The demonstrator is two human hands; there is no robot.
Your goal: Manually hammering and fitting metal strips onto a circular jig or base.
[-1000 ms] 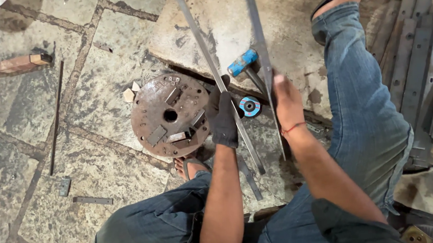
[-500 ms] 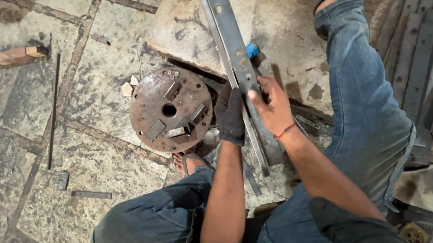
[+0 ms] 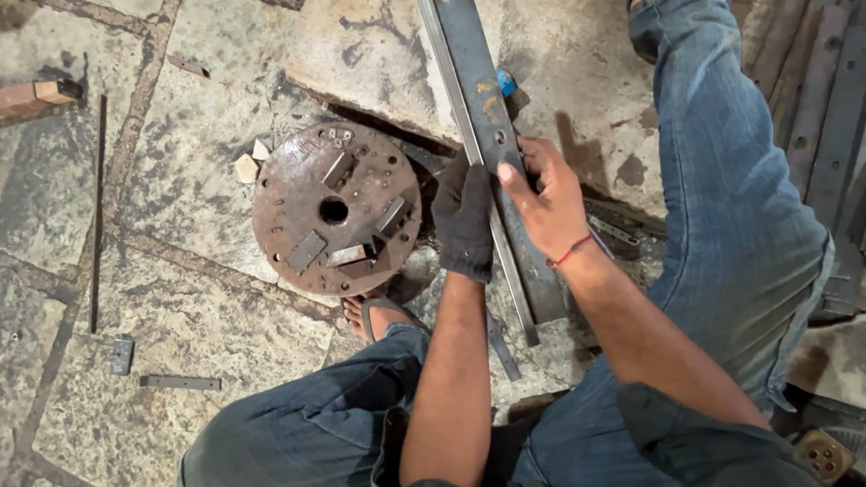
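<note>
A long grey angle-iron bar (image 3: 472, 91) with punched holes runs from the top of the view down between my knees. My left hand (image 3: 464, 222), in a dark glove, grips its left edge. My bare right hand (image 3: 543, 199), with a red thread at the wrist, holds the bar's flat face from the right. A blue-handled tool (image 3: 507, 82) shows only as a small patch behind the bar. Just left of my gloved hand lies a rusty round metal plate (image 3: 336, 207) with a centre hole and small blocks welded on it.
I sit on a stone-slab floor with jeans-clad legs spread. Several flat steel strips (image 3: 845, 98) are stacked at the right. A thin rod (image 3: 96, 209), a wooden block (image 3: 9, 102) and small metal offcuts (image 3: 179, 382) lie at the left. My sandalled foot (image 3: 377, 315) rests below the plate.
The two bars I held apart have come together into one angle bar, which now covers the grinder and most of the blue tool. Both hands have closed on it.
</note>
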